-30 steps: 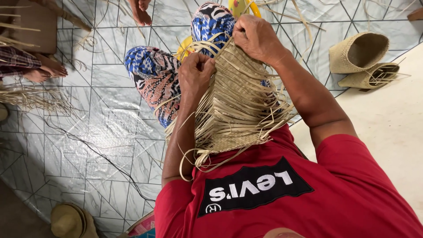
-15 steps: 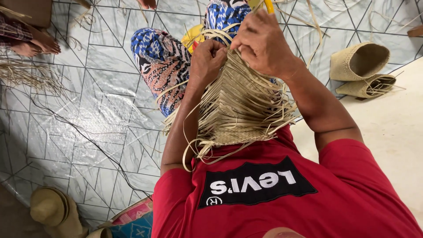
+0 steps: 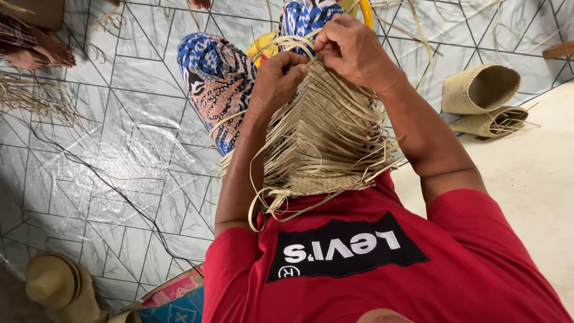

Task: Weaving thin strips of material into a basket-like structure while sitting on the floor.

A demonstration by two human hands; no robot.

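Half-woven pale straw basketwork (image 3: 323,143), with loose flat strips fanning out on every side, rests on our lap against the red shirt (image 3: 359,263), its woven base nearest the chest and its unfinished edge pointing away. Our left hand (image 3: 276,81) is curled closed over the far edge of the weave, fingers pinching a few straw strips. Our right hand (image 3: 353,51) is bent over the same edge just beside the left, its fingertips closed on strips at the top; the two hands are nearly touching. Beneath them our knees in blue, white and red patterned cloth (image 3: 218,78) point away, with a yellow round thing (image 3: 266,43) showing between them. We sit on a grey floor mat with a dark geometric line pattern (image 3: 119,149). To the right, two finished woven straw pouches (image 3: 487,101) lie on their sides, one against the other, at the mat's edge. A woven straw hat (image 3: 57,284) lies at lower left, and another person's bare foot (image 3: 45,54) rests at upper left
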